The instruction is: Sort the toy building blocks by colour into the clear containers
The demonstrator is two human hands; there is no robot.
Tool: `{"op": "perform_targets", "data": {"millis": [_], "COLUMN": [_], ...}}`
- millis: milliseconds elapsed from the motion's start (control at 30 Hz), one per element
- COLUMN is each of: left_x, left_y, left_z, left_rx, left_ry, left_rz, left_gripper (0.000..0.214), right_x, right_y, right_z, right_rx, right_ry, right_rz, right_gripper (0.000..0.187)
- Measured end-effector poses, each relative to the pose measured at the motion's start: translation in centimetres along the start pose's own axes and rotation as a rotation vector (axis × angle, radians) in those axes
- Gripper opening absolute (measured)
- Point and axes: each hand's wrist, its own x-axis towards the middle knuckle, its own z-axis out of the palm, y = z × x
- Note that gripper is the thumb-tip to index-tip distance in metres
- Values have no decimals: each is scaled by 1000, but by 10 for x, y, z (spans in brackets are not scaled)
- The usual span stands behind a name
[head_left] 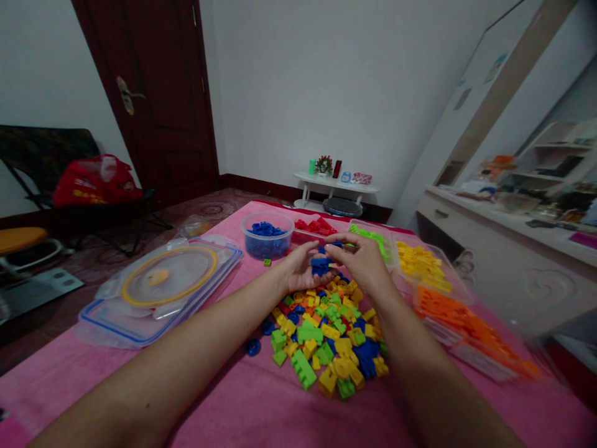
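A heap of mixed plastic building blocks (329, 336) in green, yellow, blue and orange lies on the pink cloth. Above its far edge my left hand (298, 269) is cupped palm-up with several blue blocks (319, 266) in it. My right hand (361, 261) is beside it, fingers pinched together over those blue blocks. A round tub of blue blocks (267, 235) stands just beyond my left hand.
Clear trays hold sorted blocks: red (315, 226), green (373, 238), yellow (422, 261) and orange (459, 317). Stacked container lids (163, 286) lie to the left. A loose blue disc (253, 346) sits by the heap. A white cabinet (504, 249) stands to the right.
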Motion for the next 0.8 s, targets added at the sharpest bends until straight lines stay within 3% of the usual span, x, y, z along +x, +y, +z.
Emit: {"op": "perform_targets", "data": {"millis": [233, 400, 533, 667, 800], "left_x": [-2, -3, -4, -5, -3], "left_y": [0, -2, -2, -2, -1], "left_z": [4, 11, 14, 11, 6], "left_rx": [19, -32, -67, -80, -116], "left_ry": [16, 36, 59, 44, -10], "left_rz": [-10, 27, 65, -5, -48], "left_gripper": [35, 28, 27, 31, 28], "right_x": [0, 1, -1, -1, -1], "right_y": [5, 2, -4, -4, -6], "right_z": [3, 0, -2, 1, 0], "right_rx": [-130, -166, -144, -257, -217], "right_ry": [-138, -10, -45, -73, 15], "right_rz": [-86, -72, -19, -83, -53], "right_gripper": [23, 26, 28, 34, 34]}}
